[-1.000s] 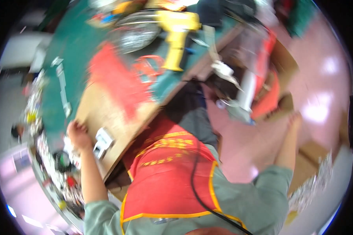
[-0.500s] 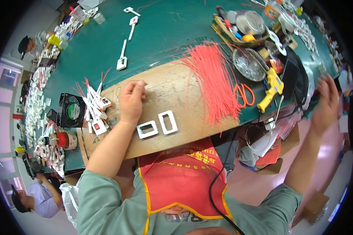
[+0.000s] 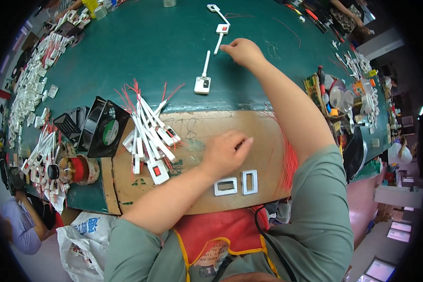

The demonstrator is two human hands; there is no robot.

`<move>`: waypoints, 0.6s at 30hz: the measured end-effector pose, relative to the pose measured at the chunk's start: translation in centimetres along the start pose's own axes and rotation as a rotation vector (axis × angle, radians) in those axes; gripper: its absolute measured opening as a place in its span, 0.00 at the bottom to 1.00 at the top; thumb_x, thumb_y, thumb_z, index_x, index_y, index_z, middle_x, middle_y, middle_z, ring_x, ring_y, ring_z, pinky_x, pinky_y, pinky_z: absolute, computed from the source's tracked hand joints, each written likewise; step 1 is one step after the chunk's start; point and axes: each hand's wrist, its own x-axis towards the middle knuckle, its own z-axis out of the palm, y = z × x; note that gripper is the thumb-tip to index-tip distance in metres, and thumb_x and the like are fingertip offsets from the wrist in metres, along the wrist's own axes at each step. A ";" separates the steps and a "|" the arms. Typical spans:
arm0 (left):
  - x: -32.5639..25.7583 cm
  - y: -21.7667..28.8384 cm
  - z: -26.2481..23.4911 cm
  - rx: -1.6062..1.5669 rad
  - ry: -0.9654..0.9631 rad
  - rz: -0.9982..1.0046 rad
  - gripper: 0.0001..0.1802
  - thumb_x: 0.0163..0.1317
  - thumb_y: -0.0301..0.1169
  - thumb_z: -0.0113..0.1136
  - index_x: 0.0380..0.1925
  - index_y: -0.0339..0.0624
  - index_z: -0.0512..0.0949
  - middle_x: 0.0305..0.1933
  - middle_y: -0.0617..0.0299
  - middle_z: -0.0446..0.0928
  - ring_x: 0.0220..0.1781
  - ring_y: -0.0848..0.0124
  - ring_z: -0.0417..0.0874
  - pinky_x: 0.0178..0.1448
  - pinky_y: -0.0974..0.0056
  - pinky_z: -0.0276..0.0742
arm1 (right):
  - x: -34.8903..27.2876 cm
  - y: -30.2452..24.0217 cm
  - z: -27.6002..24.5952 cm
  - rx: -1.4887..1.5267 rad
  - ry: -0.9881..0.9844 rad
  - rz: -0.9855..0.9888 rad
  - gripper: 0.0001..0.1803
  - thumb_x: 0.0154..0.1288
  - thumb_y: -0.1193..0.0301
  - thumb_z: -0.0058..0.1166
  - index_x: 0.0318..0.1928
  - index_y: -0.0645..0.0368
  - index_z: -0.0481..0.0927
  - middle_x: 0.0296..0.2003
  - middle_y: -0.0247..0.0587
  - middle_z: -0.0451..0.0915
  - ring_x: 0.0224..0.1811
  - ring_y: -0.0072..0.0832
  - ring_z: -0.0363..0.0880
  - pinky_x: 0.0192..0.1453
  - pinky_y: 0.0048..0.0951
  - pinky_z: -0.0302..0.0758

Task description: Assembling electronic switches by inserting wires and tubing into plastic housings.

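Note:
My left hand [image 3: 226,152] hovers over the brown board [image 3: 199,199], its fingers curled and thumb a little apart. Nothing shows in it. Below it lie two white rectangular frames [image 3: 250,182] with grey edges. My right hand [image 3: 245,52] reaches over the green table, closed, with its fingertips beside the lower end of a white stick with a square head and red switch [image 3: 222,29]. Whether they touch it or pinch anything is hard to see. A similar white piece with a dark opening [image 3: 202,85] lies nearer me; another with an open head [image 3: 214,8] is farther off.
Left on the board is a pile of white sticks with red wires [image 3: 157,171], beside a black fan [image 3: 109,131] and a jar [image 3: 75,170]. My right arm partly covers a bundle of red wires [image 3: 287,164]. A cluttered basket [image 3: 312,87] stands at right. Other people work around the table.
My right hand has swung from the far right to the white sticks at the table's middle. My left hand has moved right, nearer the two frames. The whole view has shifted.

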 end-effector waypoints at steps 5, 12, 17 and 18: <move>0.0 -0.6 0.1 0.035 -0.005 0.055 0.08 0.57 0.35 0.59 0.25 0.42 0.78 0.28 0.56 0.79 0.31 0.56 0.81 0.33 0.55 0.76 | 5.3 -3.1 2.3 -0.188 -0.111 0.091 0.21 0.56 0.50 0.55 0.32 0.57 0.85 0.31 0.43 0.83 0.35 0.35 0.83 0.43 0.35 0.77; 0.1 -0.4 -0.3 0.058 -0.047 0.035 0.10 0.57 0.35 0.59 0.22 0.42 0.76 0.25 0.56 0.76 0.29 0.56 0.79 0.32 0.54 0.75 | 10.7 -3.0 2.0 -0.159 0.132 0.003 0.20 0.58 0.56 0.47 0.37 0.58 0.83 0.35 0.47 0.84 0.41 0.40 0.83 0.47 0.38 0.77; 0.4 -0.5 -0.2 0.065 -0.100 0.085 0.09 0.56 0.34 0.60 0.22 0.43 0.76 0.24 0.58 0.75 0.28 0.58 0.78 0.32 0.56 0.74 | 15.1 -0.6 2.4 -0.217 0.308 -0.006 0.23 0.59 0.63 0.47 0.53 0.59 0.76 0.48 0.53 0.80 0.50 0.45 0.79 0.55 0.41 0.75; 0.4 -0.6 -0.1 0.064 -0.103 0.076 0.09 0.56 0.34 0.60 0.22 0.43 0.76 0.24 0.58 0.75 0.28 0.58 0.78 0.32 0.56 0.74 | 15.3 -0.4 3.0 -0.273 0.319 -0.015 0.22 0.59 0.64 0.47 0.52 0.59 0.76 0.48 0.53 0.80 0.51 0.44 0.79 0.56 0.40 0.75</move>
